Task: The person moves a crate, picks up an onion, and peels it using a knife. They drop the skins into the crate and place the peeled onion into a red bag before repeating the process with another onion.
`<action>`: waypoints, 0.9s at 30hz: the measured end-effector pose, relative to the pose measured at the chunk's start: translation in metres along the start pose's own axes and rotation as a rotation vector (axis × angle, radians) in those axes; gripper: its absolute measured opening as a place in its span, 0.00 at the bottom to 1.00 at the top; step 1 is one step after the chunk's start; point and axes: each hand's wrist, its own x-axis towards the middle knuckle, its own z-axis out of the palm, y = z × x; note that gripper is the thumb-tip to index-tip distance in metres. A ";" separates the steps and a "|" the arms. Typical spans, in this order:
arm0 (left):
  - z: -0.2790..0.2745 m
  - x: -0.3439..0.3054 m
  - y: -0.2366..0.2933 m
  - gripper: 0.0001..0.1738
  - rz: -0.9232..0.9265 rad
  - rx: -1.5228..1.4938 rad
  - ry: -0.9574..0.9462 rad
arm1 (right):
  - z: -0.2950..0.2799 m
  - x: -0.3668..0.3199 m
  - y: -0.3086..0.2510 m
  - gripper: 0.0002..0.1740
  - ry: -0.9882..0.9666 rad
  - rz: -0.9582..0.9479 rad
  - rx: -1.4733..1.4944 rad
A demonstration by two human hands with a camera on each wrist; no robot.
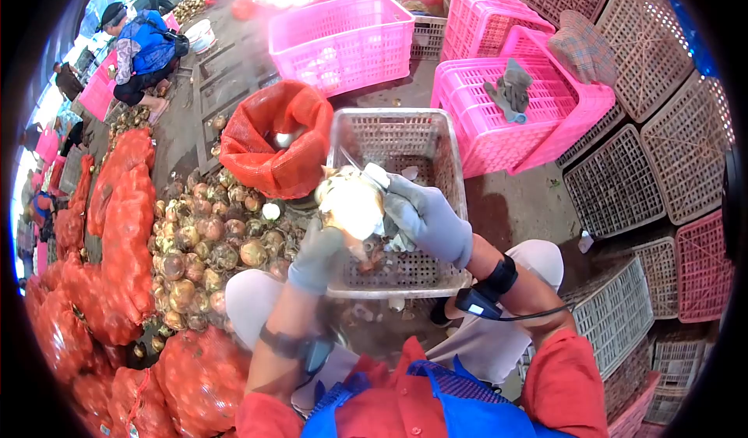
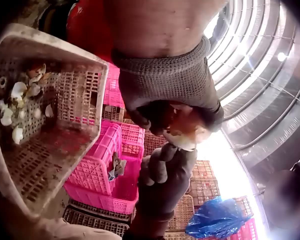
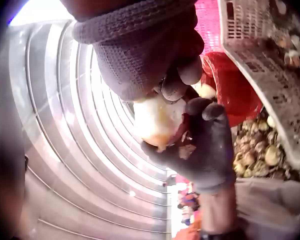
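I hold a pale, partly peeled onion (image 1: 351,204) in both grey-gloved hands above a grey-white plastic crate (image 1: 448,173). My left hand (image 1: 331,235) cups the onion from below, fingers curled round it. My right hand (image 1: 393,204) grips its upper right side. In the left wrist view the left hand (image 2: 175,117) wraps the onion (image 2: 185,134), with the right hand (image 2: 165,175) just under it. In the right wrist view the right hand's fingertips (image 3: 182,80) pinch the top of the onion (image 3: 157,120), and the left hand (image 3: 205,145) cradles it. Peel scraps (image 2: 17,107) lie in the crate (image 2: 65,55).
A heap of unpeeled onions (image 1: 210,235) lies left of my knees, beside filled red mesh sacks (image 1: 117,227) and an open red sack (image 1: 273,138). Pink crates (image 1: 343,40) (image 1: 538,138) stand behind, one with gloves (image 1: 510,87) on it. Stacked crates (image 1: 654,48) line the right. A person (image 1: 140,52) crouches far left.
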 end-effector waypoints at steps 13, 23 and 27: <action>0.026 0.014 0.014 0.59 0.087 -0.117 0.007 | -0.001 0.007 0.008 0.26 -0.087 0.223 0.609; 0.001 0.013 -0.008 0.39 -0.011 -0.326 0.134 | 0.022 0.029 0.066 0.35 0.131 -0.069 0.125; -0.006 0.019 -0.018 0.38 -0.074 -0.374 0.200 | 0.026 0.011 0.010 0.40 0.130 0.011 -0.067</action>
